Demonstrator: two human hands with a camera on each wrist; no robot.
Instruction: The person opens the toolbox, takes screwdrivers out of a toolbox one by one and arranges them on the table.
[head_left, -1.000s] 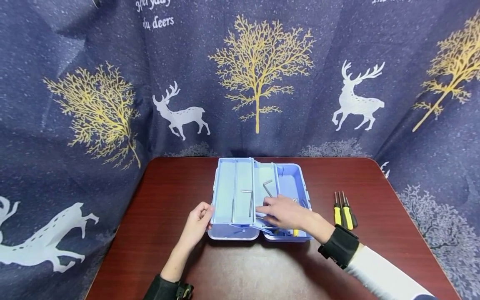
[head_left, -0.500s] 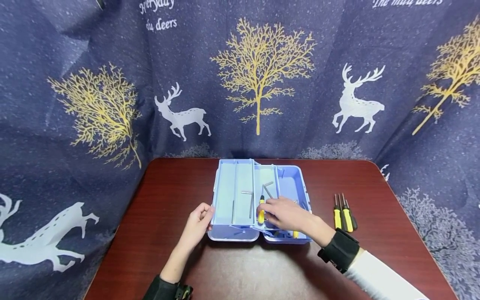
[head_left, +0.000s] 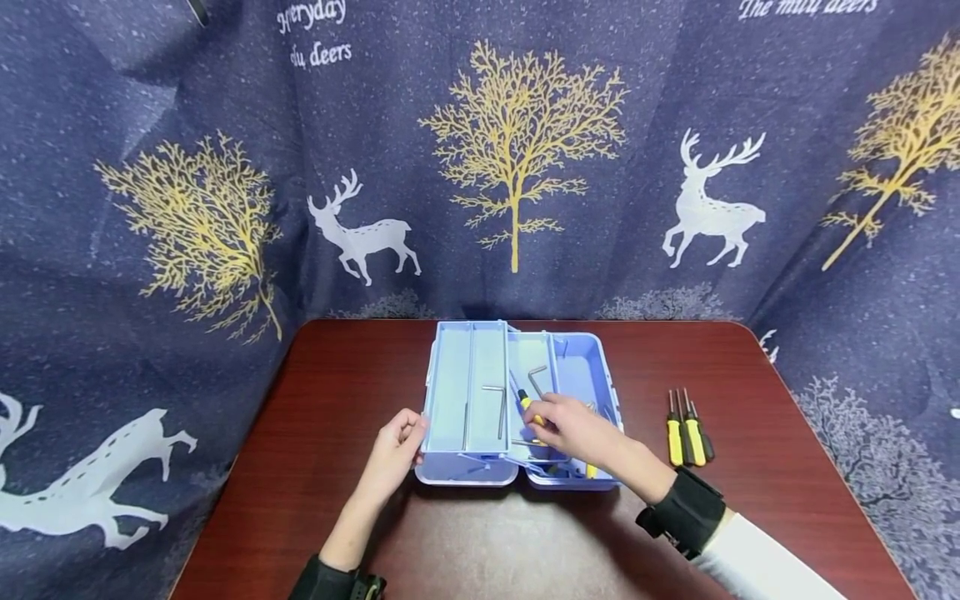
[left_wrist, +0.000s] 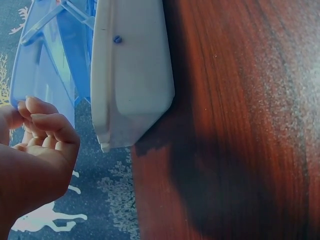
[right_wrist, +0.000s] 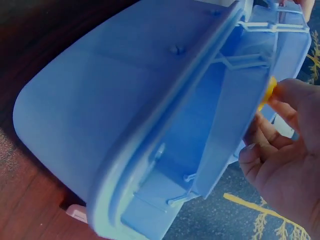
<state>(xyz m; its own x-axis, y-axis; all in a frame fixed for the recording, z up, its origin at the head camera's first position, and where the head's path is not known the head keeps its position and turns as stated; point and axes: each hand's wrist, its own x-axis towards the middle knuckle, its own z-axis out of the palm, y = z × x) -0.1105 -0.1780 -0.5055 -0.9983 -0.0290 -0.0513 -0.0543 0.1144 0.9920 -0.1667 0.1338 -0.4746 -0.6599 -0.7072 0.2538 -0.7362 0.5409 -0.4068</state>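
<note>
A light blue toolbox [head_left: 609, 392] stands on the table with its trays folded out. My left hand [head_left: 393, 446] pinches the outer edge of the upper tray [head_left: 453, 375] between thumb and fingers, at its near left side. Over the middle tray [head_left: 534, 346], my right hand [head_left: 573, 423] grips a screwdriver [head_left: 527, 402] by its yellow and black handle, the shaft pointing away and slightly left. In the right wrist view only the yellow end of the screwdriver [right_wrist: 268, 93] shows past my fingers. An L-shaped hex key [head_left: 536, 381] lies in the middle tray, another hex key [head_left: 502, 408] in the upper tray.
Yellow and black screwdrivers [head_left: 676, 442] lie side by side on the red-brown table [head_left: 637, 350], right of the box. More tools, one with a yellow part [head_left: 591, 470], lie low in the box near my right wrist. A patterned curtain [head_left: 585, 283] hangs behind the table.
My right hand has brought the screwdriver into sight in the middle tray; its handle stood nearly straight half a second ago and now slants, with the shaft showing. My left hand has stayed put.
</note>
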